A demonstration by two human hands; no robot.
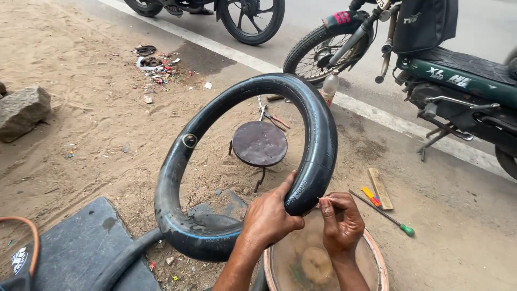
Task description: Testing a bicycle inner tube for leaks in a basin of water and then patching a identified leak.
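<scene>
The black tube (318, 134) stands upright as a ring over the sandy ground, its lower right arc held above a round basin (377, 258) of murky water whose near edge is cut off by the frame. The left hand (269, 215) wraps the tube from below, thumb up along the inner side and fingers curled behind the rubber, clamped on it. The right hand (341, 221) sits just beside it at the tube's lower edge, fingertips pinched together; whether they grip something small or only press the rubber cannot be told. One round valve patch (189, 140) shows on the tube's left inner side, and pale stamped lettering near the left thumb is too small to read. A second black rubber length (124, 258) runs off the bottom edge beside a dark mat (81, 242) with a white mark at its corner. Through the ring stands one small round stool (259, 144), pliers (269, 116) behind it. To the right lie one green-handled screwdriver (385, 214), one wooden strip (380, 188) and one orange-and-yellow piece (371, 196). Two motorbikes are parked at the road's white line, both cut off: a green one (458, 81) with white lettering on its side, and another (247, 16) showing little but wheels. One bottle (329, 86) stands by the green bike's front wheel. One rock (22, 110) lies at left, litter (156, 64) beyond it.
</scene>
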